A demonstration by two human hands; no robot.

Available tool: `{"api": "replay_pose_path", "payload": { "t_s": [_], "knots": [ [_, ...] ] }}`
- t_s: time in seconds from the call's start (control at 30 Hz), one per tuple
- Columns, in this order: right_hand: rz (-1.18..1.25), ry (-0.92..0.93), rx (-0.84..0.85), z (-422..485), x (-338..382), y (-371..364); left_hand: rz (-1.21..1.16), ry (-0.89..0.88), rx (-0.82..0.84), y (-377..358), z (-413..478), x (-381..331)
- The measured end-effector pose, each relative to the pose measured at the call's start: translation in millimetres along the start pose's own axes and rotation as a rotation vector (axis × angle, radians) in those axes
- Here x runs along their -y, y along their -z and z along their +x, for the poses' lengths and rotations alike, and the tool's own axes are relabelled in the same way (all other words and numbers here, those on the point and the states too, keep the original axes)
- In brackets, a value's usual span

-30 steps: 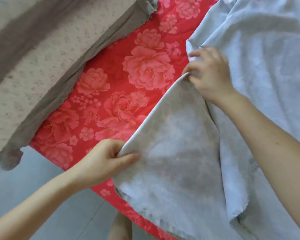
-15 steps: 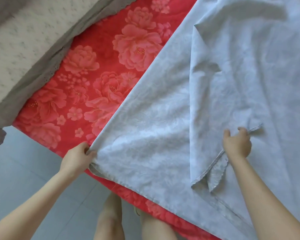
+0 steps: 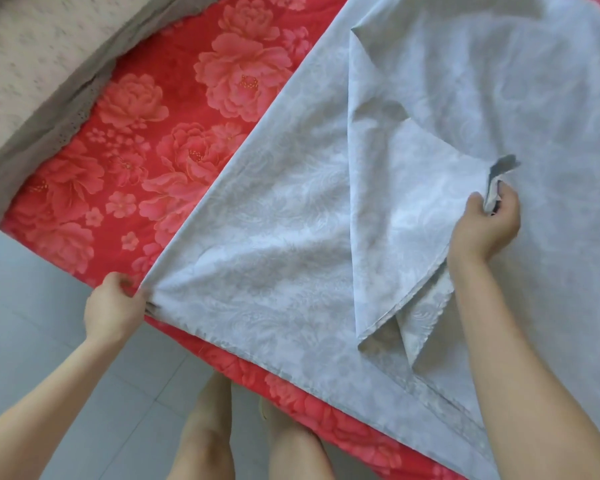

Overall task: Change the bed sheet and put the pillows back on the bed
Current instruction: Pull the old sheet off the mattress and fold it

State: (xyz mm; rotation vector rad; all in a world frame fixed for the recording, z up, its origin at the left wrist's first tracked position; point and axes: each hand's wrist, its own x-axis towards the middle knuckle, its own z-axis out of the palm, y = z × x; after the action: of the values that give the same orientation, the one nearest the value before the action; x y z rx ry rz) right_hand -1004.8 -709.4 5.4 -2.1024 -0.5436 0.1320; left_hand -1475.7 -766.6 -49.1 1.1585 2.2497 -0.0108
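Note:
A pale grey patterned bed sheet [image 3: 274,237] lies spread over the red floral mattress cover [image 3: 146,140]. My left hand [image 3: 113,306] pinches the sheet's corner at the near edge of the bed. My right hand [image 3: 485,226] grips a folded-over flap of the same sheet and holds its edge lifted above the sheet. The flap forms a loose triangular fold [image 3: 392,237] running down to the bed edge.
A beige and grey quilt [image 3: 32,81] lies on the bed at the upper left, hanging over the side. Grey floor tiles [image 3: 32,323] run along the bed's near side. My bare legs [image 3: 243,438] stand against the bed edge.
My left hand pulled the sheet corner down to the bed edge, flattening the sheet. My right hand moved off the upper edge to the folded flap and now lifts it a little.

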Motion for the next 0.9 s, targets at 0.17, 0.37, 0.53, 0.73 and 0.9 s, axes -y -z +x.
{"api": "replay_pose_path", "payload": {
  "t_s": [0.17,0.37,0.53,0.73,0.9],
  "knots": [
    [0.097,0.728,0.366,-150,100,5,-0.411,-0.161,-0.006,39,-48,-40],
    [-0.040,0.695,0.759,-248,94,-33,-0.928,-0.316,0.497,70,-79,-92],
    [-0.116,0.575,1.099,-243,57,-36,-0.663,-0.509,0.401,31,-55,-104],
    [-0.524,0.681,0.988,-221,2,-14,-0.537,-0.582,0.104,16,-34,-121],
    [-0.752,0.795,0.885,-213,-32,12,-0.422,-0.641,0.007,20,-37,-144]
  ]
}}
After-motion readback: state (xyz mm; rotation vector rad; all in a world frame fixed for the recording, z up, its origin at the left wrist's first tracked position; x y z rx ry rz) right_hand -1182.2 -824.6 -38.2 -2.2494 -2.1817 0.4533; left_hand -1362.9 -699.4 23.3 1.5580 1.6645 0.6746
